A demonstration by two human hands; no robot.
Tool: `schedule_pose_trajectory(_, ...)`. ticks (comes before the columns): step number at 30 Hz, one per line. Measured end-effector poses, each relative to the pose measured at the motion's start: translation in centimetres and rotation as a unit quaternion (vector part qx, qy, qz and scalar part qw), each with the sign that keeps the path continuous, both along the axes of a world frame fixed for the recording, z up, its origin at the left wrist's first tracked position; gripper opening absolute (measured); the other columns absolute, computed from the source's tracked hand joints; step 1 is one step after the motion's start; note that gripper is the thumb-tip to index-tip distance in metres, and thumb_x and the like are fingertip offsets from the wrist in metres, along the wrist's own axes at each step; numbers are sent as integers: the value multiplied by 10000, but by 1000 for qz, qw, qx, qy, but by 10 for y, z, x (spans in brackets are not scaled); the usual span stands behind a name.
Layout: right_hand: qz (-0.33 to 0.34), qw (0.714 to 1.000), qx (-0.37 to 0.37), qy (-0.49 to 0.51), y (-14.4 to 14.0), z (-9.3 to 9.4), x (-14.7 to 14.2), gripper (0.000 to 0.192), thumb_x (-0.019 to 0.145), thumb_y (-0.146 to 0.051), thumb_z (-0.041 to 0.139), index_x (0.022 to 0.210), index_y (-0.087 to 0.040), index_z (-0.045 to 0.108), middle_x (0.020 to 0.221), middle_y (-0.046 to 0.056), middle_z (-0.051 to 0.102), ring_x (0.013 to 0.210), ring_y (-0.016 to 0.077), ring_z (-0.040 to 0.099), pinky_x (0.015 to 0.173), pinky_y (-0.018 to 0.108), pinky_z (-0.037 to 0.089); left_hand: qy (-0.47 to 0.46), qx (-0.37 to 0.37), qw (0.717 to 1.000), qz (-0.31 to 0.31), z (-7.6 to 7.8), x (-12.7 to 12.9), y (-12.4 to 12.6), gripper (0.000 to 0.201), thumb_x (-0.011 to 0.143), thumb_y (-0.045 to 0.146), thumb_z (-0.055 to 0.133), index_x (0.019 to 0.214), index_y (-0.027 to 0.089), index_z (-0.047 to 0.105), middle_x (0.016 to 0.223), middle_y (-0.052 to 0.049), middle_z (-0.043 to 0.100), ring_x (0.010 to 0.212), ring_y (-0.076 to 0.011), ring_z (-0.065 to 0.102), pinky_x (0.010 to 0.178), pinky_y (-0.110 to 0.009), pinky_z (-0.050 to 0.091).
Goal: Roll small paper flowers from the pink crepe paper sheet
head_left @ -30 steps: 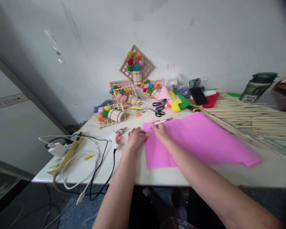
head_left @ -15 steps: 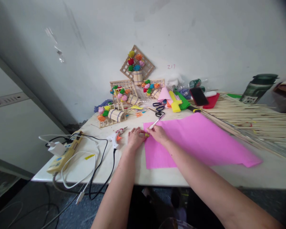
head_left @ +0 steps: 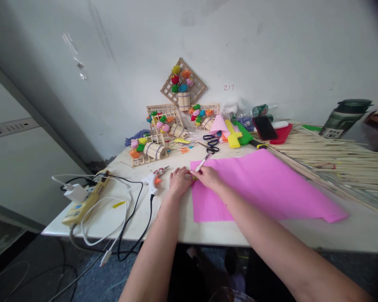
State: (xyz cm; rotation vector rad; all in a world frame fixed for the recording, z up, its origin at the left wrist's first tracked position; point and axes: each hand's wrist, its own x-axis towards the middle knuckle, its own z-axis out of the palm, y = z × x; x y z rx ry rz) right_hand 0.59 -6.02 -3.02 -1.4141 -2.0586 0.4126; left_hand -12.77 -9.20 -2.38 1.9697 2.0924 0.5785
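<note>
1 head-worn camera is looking forward and down, from above and just behind the near edge of the table [head_left: 220, 233]. It is facing the wall [head_left: 271, 46], which is filling the top of the view, while the floor [head_left: 113, 273] is showing below the table edge. The left hand [head_left: 179, 182] and right hand [head_left: 210, 178] are lying near the middle, fairly near the lens, with the forearms [head_left: 159, 239] running up from the bottom edge. The view is spreading wide, taking in a panel [head_left: 15, 163] at the left and a bottle [head_left: 343, 119] at the right, which is appearing to lean outward.
</note>
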Motion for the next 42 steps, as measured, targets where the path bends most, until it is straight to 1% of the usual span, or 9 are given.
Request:
schedule_pose_trajectory(8,0,1000,-9,-3,2,1,-3,400,771,-529,449,792,-178,641,762,72,671,670,170,598,520,218,346,8,4,1000,-5,1,0,1,421,686,422,577,1060,234,535,1242,-42,505,1242,-218,305,1011,-335,188)
schedule_pose_trajectory(13,6,1000,-5,-14,1,2,-4,387,781,-517,441,830,-187,637,771,63,672,666,168,595,514,220,333,12,11,1000,-5,-1,-1,1,406,678,398,586,1046,237,529,1221,-51,518,1235,-219,315,1005,-341,193)
schedule_pose_trajectory(17,-1,1000,4,-31,0,2,-5,401,777,-531,439,816,-187,642,780,73,675,677,174,598,514,222,333,18,19,1000,-6,-3,-1,2,407,681,402,578,1047,233,524,1197,-56,534,1222,-225,333,1002,-355,203)
schedule_pose_trajectory(24,0,998,26,-59,1,1,-6,405,790,-521,419,806,-184,643,807,90,677,671,183,603,519,232,343,23,-1,1000,-3,-3,-1,3,450,684,405,561,1099,243,496,1259,-57,483,1247,-231,295,1021,-379,173)
schedule_pose_trajectory(29,-3,998,13,-61,1,0,-7,400,786,-519,429,812,-185,647,786,85,677,654,177,600,515,229,345,21,-10,1000,-5,-2,-1,3,435,684,389,555,1096,265,497,1268,-35,475,1256,-226,279,1026,-386,154)
schedule_pose_trajectory(34,0,998,14,-59,0,0,-6,385,786,-505,436,823,-186,647,789,80,675,649,176,595,499,230,330,21,-6,1000,-7,-4,-2,3,480,679,392,548,1129,240,479,1278,-60,462,1258,-236,275,1025,-406,152)
schedule_pose_trajectory(42,15,999,14,-44,-2,1,-5,390,793,-514,426,831,-193,644,779,62,675,639,159,589,493,221,317,22,-13,1000,-5,-5,-2,4,505,682,398,550,1153,239,463,1308,-62,432,1269,-239,258,1029,-404,140)
